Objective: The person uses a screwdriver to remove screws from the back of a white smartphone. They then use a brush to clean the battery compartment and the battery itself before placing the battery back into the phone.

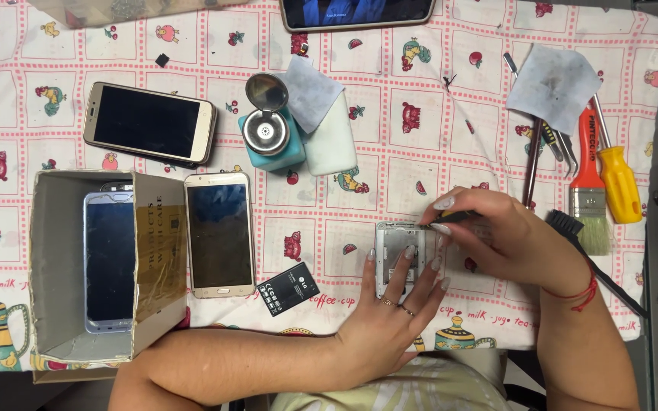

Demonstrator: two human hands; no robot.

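Note:
An opened grey phone body (397, 242) lies back-up on the patterned tablecloth (390, 137) near the front edge. My left hand (390, 320) rests on it, fingers spread across its lower half. My right hand (496, 236) holds a thin dark tool (451, 218) with its tip at the phone's upper right edge. A black battery (288, 288) lies just left of my left hand.
A cardboard box (47, 266) at the left holds one phone; a gold phone (219, 234) lies beside it and another (149, 123) above. A teal dispenser bottle (269, 135), a white case, cloths, tweezers, a brush (589, 199) and a yellow screwdriver (620, 183) lie farther back and right.

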